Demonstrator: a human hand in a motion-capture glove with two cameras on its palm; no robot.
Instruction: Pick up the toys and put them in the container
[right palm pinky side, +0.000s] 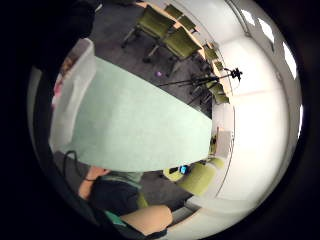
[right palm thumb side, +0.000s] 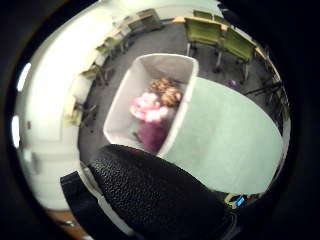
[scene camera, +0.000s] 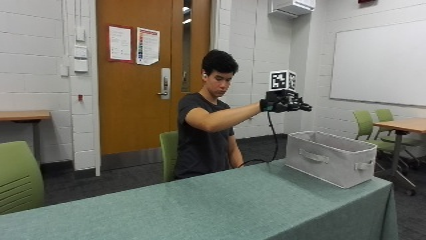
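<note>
Right hand (scene camera: 285, 103) mid-right of frame, fingers spread, empty, above fabric bin (scene camera: 331, 157). Risk: dropping down snags the rim, tipping bin off table (scene camera: 200, 210).

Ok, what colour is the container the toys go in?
Light grey container, best seen in the outside view.

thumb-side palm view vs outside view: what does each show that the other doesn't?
Only the thumb-side palm view: the inside of the container, holding a pink toy, a brown toy and a purple toy.

Only the outside view: the person seated behind the table, the gloved right hand raised above the container, and the container's outer walls with a handle; its contents are hidden.

Both: the white container at one end of the green table, green chairs behind.
</note>
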